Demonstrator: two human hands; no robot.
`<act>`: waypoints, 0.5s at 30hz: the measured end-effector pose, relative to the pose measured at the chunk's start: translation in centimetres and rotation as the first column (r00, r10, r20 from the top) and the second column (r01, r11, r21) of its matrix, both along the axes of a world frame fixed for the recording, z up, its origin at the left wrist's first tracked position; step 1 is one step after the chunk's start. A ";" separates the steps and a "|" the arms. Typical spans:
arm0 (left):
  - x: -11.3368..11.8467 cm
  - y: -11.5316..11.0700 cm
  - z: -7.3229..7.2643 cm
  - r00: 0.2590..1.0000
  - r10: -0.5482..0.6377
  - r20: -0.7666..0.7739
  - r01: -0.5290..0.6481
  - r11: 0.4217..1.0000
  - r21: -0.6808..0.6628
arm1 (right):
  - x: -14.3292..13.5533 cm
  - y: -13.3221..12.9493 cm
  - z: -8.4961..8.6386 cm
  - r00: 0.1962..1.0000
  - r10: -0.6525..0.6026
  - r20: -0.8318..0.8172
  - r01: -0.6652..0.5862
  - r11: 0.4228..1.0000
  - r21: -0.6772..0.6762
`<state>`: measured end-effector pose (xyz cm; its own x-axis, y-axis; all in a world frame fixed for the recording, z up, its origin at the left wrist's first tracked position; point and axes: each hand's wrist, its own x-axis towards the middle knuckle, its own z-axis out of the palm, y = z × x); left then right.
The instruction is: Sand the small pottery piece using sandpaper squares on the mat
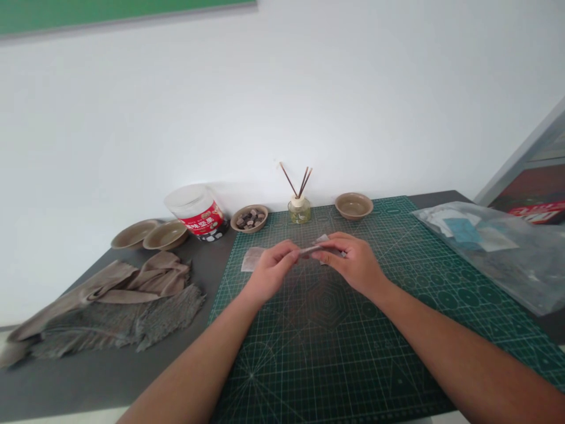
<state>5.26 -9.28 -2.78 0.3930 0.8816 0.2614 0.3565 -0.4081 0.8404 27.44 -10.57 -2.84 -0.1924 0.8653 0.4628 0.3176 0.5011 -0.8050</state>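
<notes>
You face four bowls [354, 208], one jar [203, 219], one diffuser [300, 211]; your left grip [274, 263] and right grip [355, 261] clamp one strip [309, 250].

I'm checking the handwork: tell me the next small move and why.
Probably lay the thin piece flat on the green mat: the left hand and right hand hold it between them over the mat, where a pale piece lies by the left hand.

From here the room is bright, soft light spreading over the wall [353, 106] and leaving a faint shadow beside the jar [203, 221]. The bag [529, 265] catches dull glare; fine print blurs, and the cloth [150, 282] smears toward the left edge.
</notes>
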 end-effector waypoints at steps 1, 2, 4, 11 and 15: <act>0.0 0.0 0.1 1.000 0.010 -0.022 -0.010 1.000 0.029 | 0.0 0.0 0.0 1.000 0.001 -0.001 -0.001 1.000 -0.027; 0.0 -0.1 0.1 0.999 0.023 -0.043 -0.021 0.998 0.055 | 0.0 0.0 0.0 1.000 0.002 -0.004 -0.002 0.998 -0.056; 0.0 -0.1 0.0 0.997 0.058 -0.052 -0.053 0.995 0.088 | 0.0 0.1 -0.1 1.000 -0.003 -0.024 0.000 0.993 -0.115; 0.6 -0.2 -1.0 0.962 0.112 0.248 -0.072 0.983 -0.167 | -0.2 0.1 -0.3 0.990 0.103 -0.100 -0.123 0.966 -0.228; 0.6 -0.3 -0.7 0.969 0.095 0.228 -0.057 0.984 -0.168 | -0.3 0.0 -0.2 0.986 0.163 -0.042 -0.168 0.963 -0.210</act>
